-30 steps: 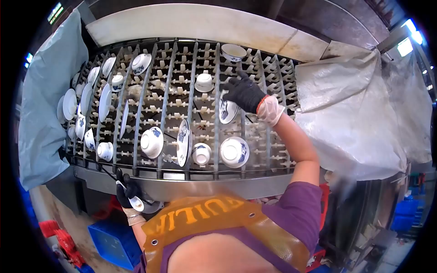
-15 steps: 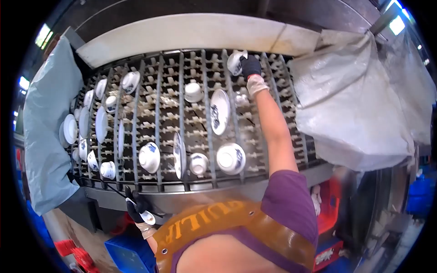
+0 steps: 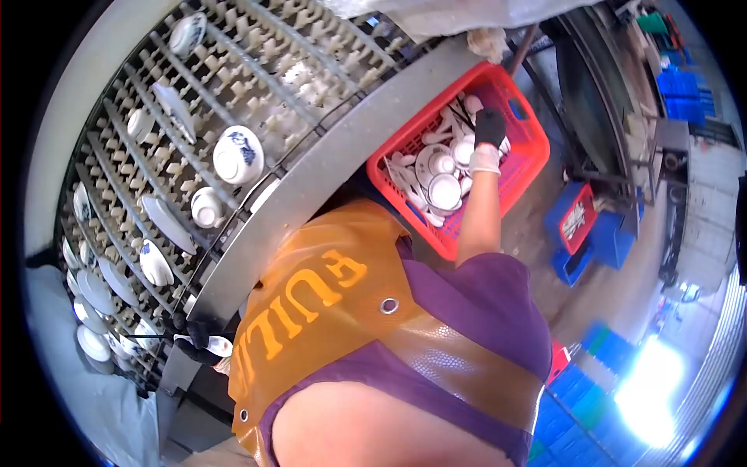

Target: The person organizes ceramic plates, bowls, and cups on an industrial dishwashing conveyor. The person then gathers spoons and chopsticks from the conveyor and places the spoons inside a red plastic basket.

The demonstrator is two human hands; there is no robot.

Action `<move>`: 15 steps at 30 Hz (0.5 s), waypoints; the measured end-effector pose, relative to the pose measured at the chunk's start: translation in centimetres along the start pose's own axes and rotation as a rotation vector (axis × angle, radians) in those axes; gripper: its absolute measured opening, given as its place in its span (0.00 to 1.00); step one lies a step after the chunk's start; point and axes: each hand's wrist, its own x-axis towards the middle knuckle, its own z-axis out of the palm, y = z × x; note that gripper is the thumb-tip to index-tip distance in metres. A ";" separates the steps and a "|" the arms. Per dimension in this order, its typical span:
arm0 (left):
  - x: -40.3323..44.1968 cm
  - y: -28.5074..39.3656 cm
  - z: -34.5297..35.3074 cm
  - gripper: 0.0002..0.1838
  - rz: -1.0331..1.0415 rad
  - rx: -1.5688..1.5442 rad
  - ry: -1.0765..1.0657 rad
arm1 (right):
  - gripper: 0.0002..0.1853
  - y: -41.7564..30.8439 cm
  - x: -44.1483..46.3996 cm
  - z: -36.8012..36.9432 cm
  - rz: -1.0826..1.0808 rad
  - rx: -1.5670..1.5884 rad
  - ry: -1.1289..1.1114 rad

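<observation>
Left hand [image 3: 198, 339], black glove: fingers closed round a white spoon [image 3: 218, 345], its bowl showing on the side of the fingers toward the apron [image 3: 311, 292]. A thin dark stick [image 3: 146, 336] reaches out from the fingers the other way, over the pegged rack [image 3: 268, 93]. Beyond those fingertips, plates and bowls lean among the pegs.

Right hand [image 3: 489, 131], black glove: down inside the red basket [image 3: 537, 159], fingers among the dishes; cannot tell whether they grasp anything. Dark sticks [image 3: 464, 115] just beside them. Stacked white bowls [image 3: 444, 191] and loose spoons [image 3: 406, 185] lie on the rack side of the fingers.
</observation>
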 end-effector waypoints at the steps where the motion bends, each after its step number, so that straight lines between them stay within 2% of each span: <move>1: 0.0 0.1 0.0 0.25 -0.016 0.006 -0.007 | 0.13 3.6 -1.7 0.0 -0.488 -0.598 -0.160; 2: 0.1 0.2 -0.1 0.25 -0.033 0.010 -0.014 | 0.14 7.0 -3.3 1.5 -0.475 -0.497 -0.294; 3: 0.2 0.5 -0.1 0.25 -0.049 0.012 -0.018 | 0.17 9.6 -5.5 2.9 -0.126 0.003 -0.507; 4: 0.1 0.5 -0.2 0.25 -0.068 0.020 -0.019 | 0.25 9.3 -7.8 2.8 -0.093 -0.043 -0.523; 5: 0.2 0.6 -0.2 0.25 -0.079 0.022 -0.020 | 0.30 8.1 -8.9 1.7 -0.014 -0.067 -0.686; 7: 0.1 0.9 -0.6 0.25 -0.091 0.029 -0.012 | 0.33 7.7 -11.7 1.8 0.075 -0.099 -0.711; 10: 0.2 1.0 -1.5 0.25 -0.099 0.035 -0.005 | 0.35 8.4 -12.2 1.7 0.032 -0.061 -0.672; 12: 0.3 1.1 -3.5 0.25 -0.105 0.025 0.001 | 0.34 10.5 -11.1 3.0 0.043 -0.188 -0.736; 13: 0.6 0.9 -5.0 0.25 -0.115 0.007 0.002 | 0.35 10.8 -10.4 2.8 -0.058 -0.225 -0.768; 14: 0.9 0.6 -6.2 0.25 -0.118 -0.012 -0.004 | 0.30 11.6 -9.8 3.7 -0.189 -0.340 -0.749; 15: 0.8 0.5 -7.0 0.25 -0.125 -0.023 -0.026 | 0.29 9.3 -8.8 2.0 -0.207 -0.438 -0.836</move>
